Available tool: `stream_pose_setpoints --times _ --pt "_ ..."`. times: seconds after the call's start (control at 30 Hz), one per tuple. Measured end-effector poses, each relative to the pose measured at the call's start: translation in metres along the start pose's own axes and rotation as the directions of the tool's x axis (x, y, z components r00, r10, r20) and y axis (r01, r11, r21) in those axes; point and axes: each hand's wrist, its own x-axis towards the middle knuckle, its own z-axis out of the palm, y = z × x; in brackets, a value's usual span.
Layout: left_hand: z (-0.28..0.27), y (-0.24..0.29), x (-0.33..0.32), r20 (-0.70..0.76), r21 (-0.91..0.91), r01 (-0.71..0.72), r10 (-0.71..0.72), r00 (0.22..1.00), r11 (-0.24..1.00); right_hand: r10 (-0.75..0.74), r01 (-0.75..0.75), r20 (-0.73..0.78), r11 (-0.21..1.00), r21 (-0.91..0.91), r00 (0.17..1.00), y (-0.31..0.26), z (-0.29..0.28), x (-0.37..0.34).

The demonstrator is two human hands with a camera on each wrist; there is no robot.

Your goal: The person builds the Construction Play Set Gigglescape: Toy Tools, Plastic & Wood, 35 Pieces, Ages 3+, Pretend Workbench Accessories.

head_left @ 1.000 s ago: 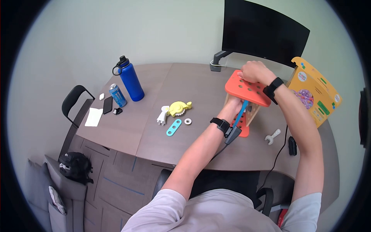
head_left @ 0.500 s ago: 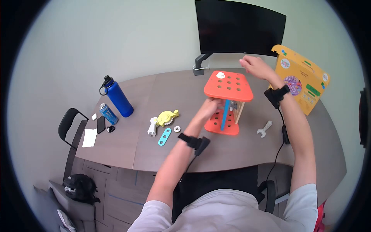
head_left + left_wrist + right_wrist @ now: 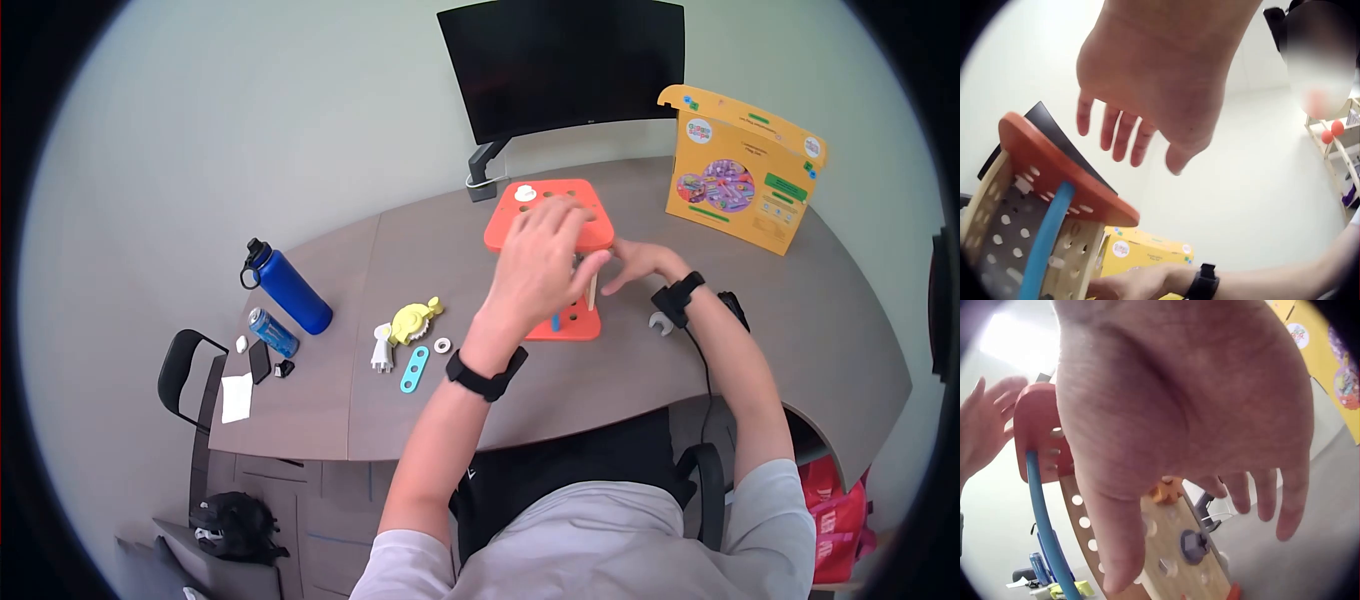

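A toy workbench with an orange holed top board (image 3: pixel 592 222) stands upright on the table. A white bolt-like piece (image 3: pixel 525 193) sits in that board's far left corner. My left hand (image 3: pixel 543 262) hovers over the near part of the top, fingers extended and holding nothing. Beside the right side of the toy is my right hand (image 3: pixel 642 262), thumb and fingers spread. In the right wrist view, a wooden side panel (image 3: pixel 1160 540) shows behind this hand, with a grey hex bolt (image 3: pixel 1194 545) and an orange piece (image 3: pixel 1166 492). A blue bar (image 3: pixel 1050 237) runs down from the top board.
Left of the toy lie a yellow and white toy piece (image 3: pixel 411 323), a turquoise strip (image 3: pixel 414 369) and a white ring (image 3: pixel 442 345). A grey wrench (image 3: pixel 660 322) lies near my right wrist. A blue bottle (image 3: pixel 290 290), yellow box (image 3: pixel 735 180) and monitor (image 3: pixel 570 70) stand further off.
My left hand has come out from inside the toy and risen over its top. My right hand has left the top board and come down beside the right side. The head view has turned right.
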Motion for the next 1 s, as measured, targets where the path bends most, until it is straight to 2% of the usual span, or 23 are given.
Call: stream_pose_setpoints --times 0.03,0.07,0.1,0.17,0.23,0.3,0.33,0.4,0.43,0.5,0.63,0.7,0.77,0.83,0.9,0.93,1.0 --pt "0.011 -0.002 0.002 -0.026 0.039 -0.101 0.103 0.994 0.994 -0.088 0.088 -0.008 0.995 0.052 0.996 -0.002 0.006 0.008" --pt "0.019 -0.005 0.002 0.002 0.098 -0.096 0.097 0.995 0.990 -0.173 0.174 -0.019 0.979 0.105 0.985 -0.006 0.012 0.012" --pt "0.031 -0.010 0.000 0.008 0.088 -0.104 0.104 0.995 0.991 -0.163 0.165 -0.027 0.980 0.111 0.986 -0.013 0.020 0.007" --pt "0.045 -0.022 -0.003 0.132 0.246 -0.044 0.011 0.991 0.968 -0.002 0.021 -0.153 0.992 0.124 0.988 -0.025 0.038 0.006" --pt "0.053 -0.028 -0.008 0.141 0.306 -0.043 -0.001 0.990 0.951 -0.015 0.044 -0.142 0.979 0.201 0.990 -0.024 0.045 0.009" --pt "0.047 -0.029 -0.012 0.155 0.365 -0.120 0.067 0.986 0.923 -0.057 0.081 -0.116 0.973 0.214 0.992 -0.036 0.045 0.000" --pt "0.045 -0.030 -0.014 0.161 0.361 -0.126 0.071 0.984 0.924 -0.053 0.078 -0.119 0.972 0.221 0.992 -0.043 0.043 -0.004" --pt "0.040 -0.030 -0.023 0.115 0.340 -0.163 0.131 0.985 0.926 -0.089 0.093 -0.088 0.995 0.045 0.992 -0.053 0.041 -0.013" --pt "0.036 -0.030 -0.027 0.118 0.338 -0.165 0.132 0.984 0.927 -0.087 0.091 -0.089 0.995 0.048 0.992 -0.053 0.042 -0.015" --pt "0.027 -0.028 -0.036 0.075 0.306 -0.168 0.152 0.986 0.937 0.043 -0.038 -0.056 0.996 0.079 0.997 -0.055 0.042 -0.021" --pt "0.004 -0.022 -0.056 0.048 0.292 -0.185 0.178 0.983 0.938 -0.045 0.050 -0.044 0.993 0.108 0.998 -0.058 0.045 -0.038" --pt "-0.011 -0.021 -0.069 0.022 0.262 -0.178 0.179 0.984 0.948 -0.137 0.164 -0.131 0.960 0.226 0.982 -0.049 0.054 -0.045" --pt "-0.024 -0.028 -0.086 0.049 0.261 -0.183 0.176 0.983 0.948 -0.129 0.161 -0.133 0.950 0.268 0.983 -0.049 0.055 -0.053" --pt "-0.033 -0.037 -0.105 -0.016 0.196 -0.145 0.151 0.988 0.970 -0.121 0.159 -0.139 0.936 0.314 0.983 -0.048 0.062 -0.060" --pt "-0.042 -0.042 -0.120 -0.015 0.163 -0.140 0.144 0.989 0.977 -0.101 0.181 -0.171 0.808 0.560 0.980 -0.050 0.070 -0.063" --pt "-0.046 -0.042 -0.126 -0.018 0.129 -0.121 0.124 0.992 0.984 -0.101 0.186 -0.179 0.802 0.568 0.979 -0.052 0.072 -0.069" --pt "-0.054 -0.033 -0.134 0.026 0.149 -0.109 0.106 0.994 0.983 0.020 0.039 -0.068 0.645 0.763 0.997 -0.077 0.064 -0.087"
